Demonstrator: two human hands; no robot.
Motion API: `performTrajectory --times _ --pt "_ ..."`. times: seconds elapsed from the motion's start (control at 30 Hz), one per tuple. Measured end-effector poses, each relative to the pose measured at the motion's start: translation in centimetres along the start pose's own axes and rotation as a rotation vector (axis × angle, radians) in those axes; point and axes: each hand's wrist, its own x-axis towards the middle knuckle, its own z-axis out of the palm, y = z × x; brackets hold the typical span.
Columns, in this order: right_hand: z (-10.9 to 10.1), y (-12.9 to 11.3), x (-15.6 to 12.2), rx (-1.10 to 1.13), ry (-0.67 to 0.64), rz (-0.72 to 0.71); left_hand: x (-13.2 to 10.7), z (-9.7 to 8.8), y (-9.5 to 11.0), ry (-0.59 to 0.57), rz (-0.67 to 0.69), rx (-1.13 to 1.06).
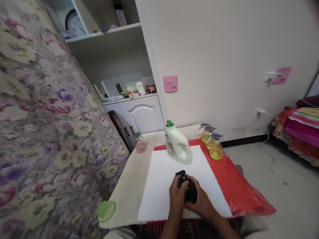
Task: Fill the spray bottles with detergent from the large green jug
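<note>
Between my two hands is a dark green pump bottle (190, 193) with a black pump head, near the front of the white sheet (154, 186). My left hand (177, 196) grips its left side, with the thumb up by the bottle's neck. My right hand (201, 200) wraps its right side and lower part. Just beyond stands a large pale green jug (178, 147) with a green cap and a side handle.
Several spray bottles with yellow liquid (215, 151) stand at the back right on red plastic (230, 179). A pinkish spray bottle (141, 145) is at the back left; a green lid (106, 211) lies at the front left corner. A flowered curtain (62, 132) hangs along the left.
</note>
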Motion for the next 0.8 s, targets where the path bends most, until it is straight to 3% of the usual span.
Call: performTrajectory --times 0.17,0.33,0.4,0.6,0.67,0.8 --pt "0.0 0.3 -0.2 -0.037 -0.002 0.023 0.0 0.2 0.4 0.085 -0.007 0.051" --pt "0.0 0.0 -0.2 -0.044 0.0 0.036 0.1 -1.5 0.9 -0.16 0.009 -0.06" --pt "-0.1 -0.3 -0.1 -0.032 -0.011 0.018 0.0 -1.8 0.8 -0.199 -0.001 -0.082" --pt "0.0 -0.3 -0.2 -0.043 -0.003 0.025 -0.2 -0.6 0.7 0.005 -0.018 -0.004" --pt "0.0 -0.2 -0.2 -0.046 0.0 0.033 -0.1 -0.6 0.8 0.026 -0.034 0.006" --pt "-0.1 -0.5 -0.1 -0.023 -0.01 0.008 0.3 -1.7 1.0 -0.136 -0.032 -0.06"
